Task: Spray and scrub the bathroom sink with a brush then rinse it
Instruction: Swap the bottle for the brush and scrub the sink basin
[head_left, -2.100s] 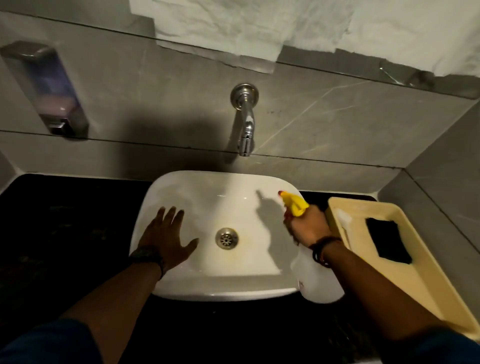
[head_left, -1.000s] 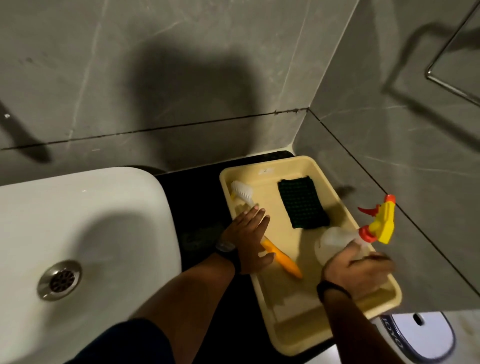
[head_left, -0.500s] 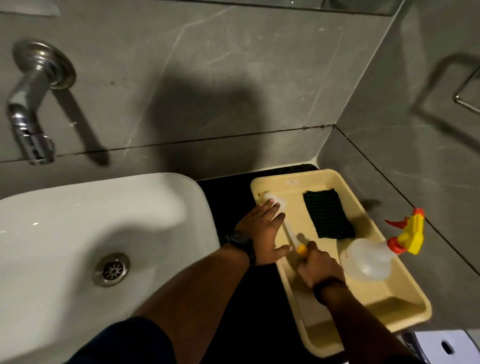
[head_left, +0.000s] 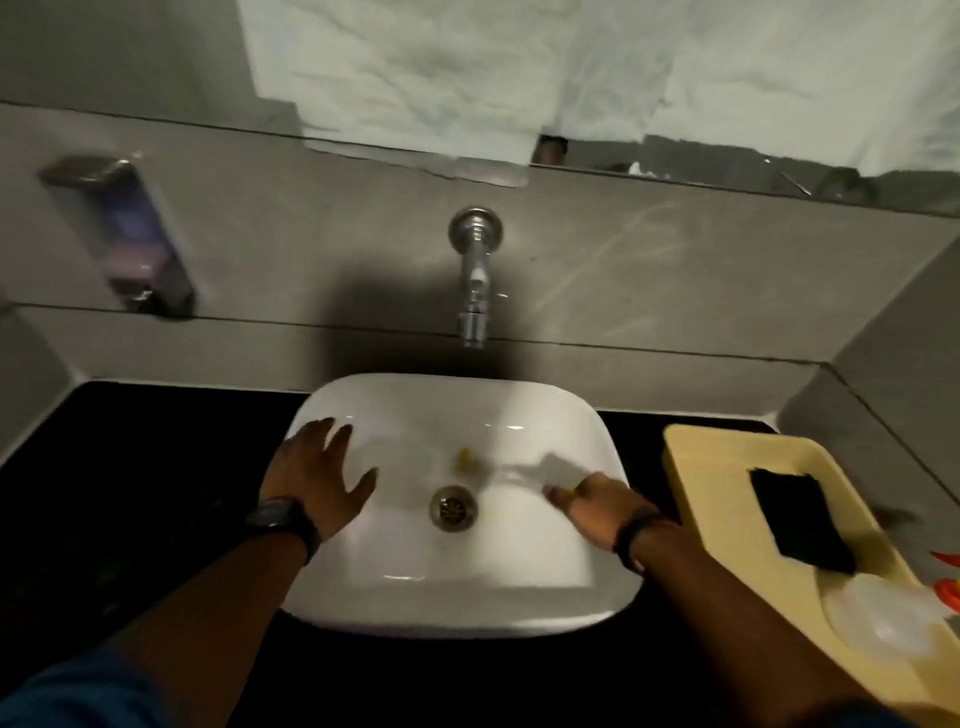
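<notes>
The white sink (head_left: 519, 415) sits on a black counter, its metal drain (head_left: 453, 508) in the middle. My left hand (head_left: 317, 480) lies flat on the sink's left rim, fingers spread. My right hand (head_left: 597, 512) is inside the basin at the right, shut on the brush (head_left: 498, 467). The brush is motion-blurred; it reaches left from my hand and ends just above the drain in a yellowish tip. The clear spray bottle (head_left: 883, 618) with its red-and-yellow trigger lies in the yellow tray (head_left: 696, 467) at the right.
A chrome tap (head_left: 475, 291) juts from the grey tiled wall above the sink. A soap dispenser (head_left: 124, 239) hangs on the wall at the left. A dark scouring pad (head_left: 800, 519) lies in the tray. The black counter (head_left: 130, 467) extends to the left.
The spray bottle was laid down in the tray. My right hand took the brush from the tray and brought it into the basin. My left hand moved from the tray to the sink's left rim.
</notes>
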